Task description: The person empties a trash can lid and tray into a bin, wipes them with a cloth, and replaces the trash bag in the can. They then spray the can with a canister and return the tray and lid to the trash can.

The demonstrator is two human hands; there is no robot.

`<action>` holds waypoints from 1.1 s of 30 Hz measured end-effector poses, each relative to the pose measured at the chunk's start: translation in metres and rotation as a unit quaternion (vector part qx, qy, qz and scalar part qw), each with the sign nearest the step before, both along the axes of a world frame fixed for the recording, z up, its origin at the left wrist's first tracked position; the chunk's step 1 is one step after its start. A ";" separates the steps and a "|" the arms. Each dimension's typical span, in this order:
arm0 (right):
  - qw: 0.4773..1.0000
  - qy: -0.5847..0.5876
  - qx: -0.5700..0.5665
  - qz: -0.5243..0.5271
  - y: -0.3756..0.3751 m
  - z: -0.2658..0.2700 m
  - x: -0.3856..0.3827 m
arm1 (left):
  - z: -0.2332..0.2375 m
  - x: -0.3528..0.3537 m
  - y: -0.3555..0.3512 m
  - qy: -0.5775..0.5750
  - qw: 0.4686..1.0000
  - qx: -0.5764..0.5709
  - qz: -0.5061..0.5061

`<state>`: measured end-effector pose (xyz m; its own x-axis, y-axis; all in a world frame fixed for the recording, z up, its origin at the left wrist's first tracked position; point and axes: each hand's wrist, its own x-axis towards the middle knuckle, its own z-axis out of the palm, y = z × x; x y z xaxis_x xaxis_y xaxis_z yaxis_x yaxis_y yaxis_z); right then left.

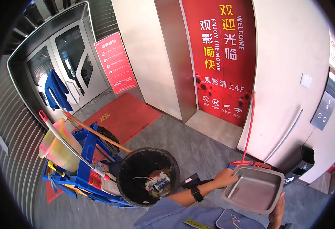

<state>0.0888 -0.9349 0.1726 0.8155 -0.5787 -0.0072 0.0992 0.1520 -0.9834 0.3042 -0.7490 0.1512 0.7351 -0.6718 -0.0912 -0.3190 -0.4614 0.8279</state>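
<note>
I hold a rectangular metal tray [256,189] in both hands, to the right of a black-lined trash bin [146,176]. My left hand [224,177] grips the tray's left rim; a dark watch sits on that wrist. My right hand [278,212] grips the tray's near right corner. The tray looks empty inside. The bin holds some crumpled litter at the bottom.
A blue cleaning cart [79,164] with a yellow bucket [58,147], mop handles and a blue cloth stands left of the bin. A red-handled tool [248,129] leans on the wall by a red elevator door [220,57]. A small black bin [301,164] stands at right. A red mat [121,116] lies by glass doors.
</note>
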 end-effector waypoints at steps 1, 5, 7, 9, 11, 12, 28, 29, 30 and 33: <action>1.000 -0.009 -0.007 0.008 -0.007 0.001 -0.002 | -0.002 -0.005 -0.007 -0.002 1.000 0.019 0.021; 0.985 0.120 -0.053 0.111 -0.047 0.012 -0.026 | -0.011 -0.032 -0.045 -0.011 0.995 0.064 0.076; 0.987 0.056 -0.074 0.134 -0.072 -0.013 -0.028 | -0.017 -0.049 -0.067 -0.028 0.993 0.066 0.093; 0.990 0.067 -0.034 0.123 -0.096 -0.030 -0.034 | -0.024 -0.064 -0.091 -0.033 0.988 0.099 0.116; 0.985 0.108 -0.007 0.137 -0.129 -0.052 -0.044 | -0.024 -0.077 -0.111 -0.021 0.984 0.119 0.134; 0.981 0.129 0.005 0.144 -0.143 -0.061 -0.048 | -0.028 -0.077 -0.118 -0.036 0.981 0.156 0.110; 0.980 0.112 0.084 -0.140 -0.312 -0.103 -0.080 | -0.095 -0.063 -0.126 0.038 0.958 0.125 0.254; 0.974 0.117 0.056 -0.185 -0.341 -0.136 -0.088 | -0.109 -0.065 -0.124 0.012 0.949 0.144 0.280; 0.963 0.142 0.053 -0.224 -0.349 -0.126 -0.091 | -0.122 -0.067 -0.122 -0.012 0.938 0.165 0.305; 0.944 0.170 0.042 -0.281 -0.377 -0.098 -0.111 | -0.158 -0.063 -0.109 -0.018 0.919 0.172 0.356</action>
